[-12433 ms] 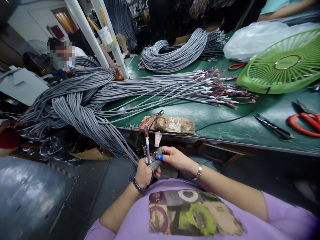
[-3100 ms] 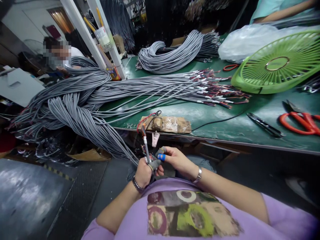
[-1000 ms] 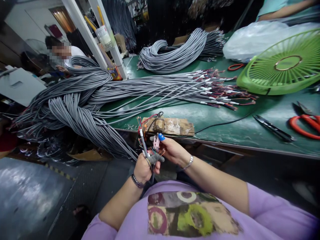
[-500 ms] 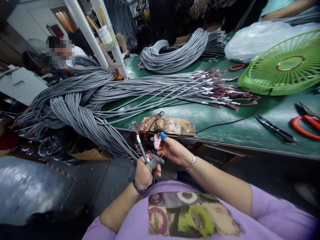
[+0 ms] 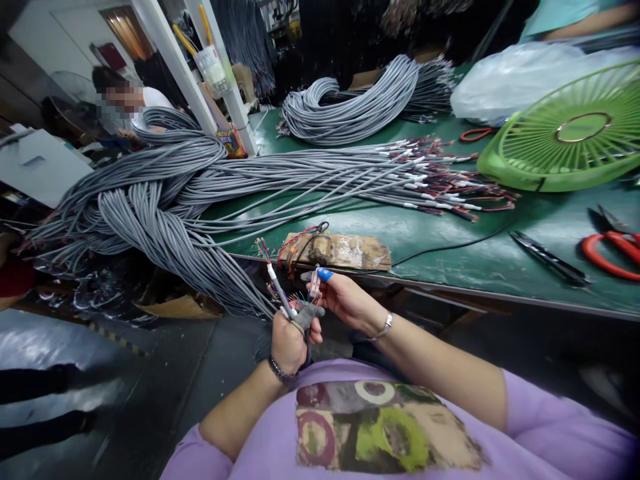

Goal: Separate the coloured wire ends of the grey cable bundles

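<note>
My left hand (image 5: 290, 340), with a grey cover on its thumb, is closed around a grey cable (image 5: 278, 285). Above the fist, the cable's white-wrapped end rises and fans out into thin coloured wires (image 5: 263, 249). More fine coloured wires (image 5: 300, 298) stick out beside the thumb. To the right, my right hand (image 5: 345, 300) has a blue wrap on its thumb and pinches a small pale pinkish piece (image 5: 315, 283) just above those wires. I cannot make out exactly what that piece is. Both hands are in front of the table edge.
A wooden block (image 5: 355, 252) with wires attached lies at the edge of the green table (image 5: 440, 267). Long grey cable bundles (image 5: 300, 170) stretch across it. Black-handled pliers (image 5: 550, 259), red-handled cutters (image 5: 613, 250) and a green fan (image 5: 570, 127) are on the right. Another person (image 5: 155, 98) is at far left.
The cable end in my left hand has tilted and shifted slightly left. The pale piece has turned more upright and come close to the fine wires. A person's legs now show at lower left.
</note>
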Demonstrator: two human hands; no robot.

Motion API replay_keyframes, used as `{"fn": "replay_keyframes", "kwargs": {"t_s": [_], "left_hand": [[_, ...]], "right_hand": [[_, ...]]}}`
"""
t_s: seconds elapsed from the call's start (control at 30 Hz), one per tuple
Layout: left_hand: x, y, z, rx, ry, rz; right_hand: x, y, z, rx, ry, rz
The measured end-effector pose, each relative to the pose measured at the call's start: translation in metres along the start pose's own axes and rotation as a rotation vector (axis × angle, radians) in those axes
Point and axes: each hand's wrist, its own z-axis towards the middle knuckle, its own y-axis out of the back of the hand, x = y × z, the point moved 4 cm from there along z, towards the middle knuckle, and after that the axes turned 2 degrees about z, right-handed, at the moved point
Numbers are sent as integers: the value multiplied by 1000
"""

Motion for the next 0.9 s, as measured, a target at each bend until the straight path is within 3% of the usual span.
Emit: {"fn": "replay_keyframes", "kwargs": {"t_s": [0.3, 0.57, 0.9], "left_hand": [[6, 0, 2, 17, 6, 80], [5, 3, -8, 34, 9, 79], [6, 7, -11, 20, -34, 38]], "right_hand": [[0, -1, 2, -19, 38, 13], [-6, 11, -6, 50, -168, -3], [1, 9, -13, 155, -190, -131]]}}
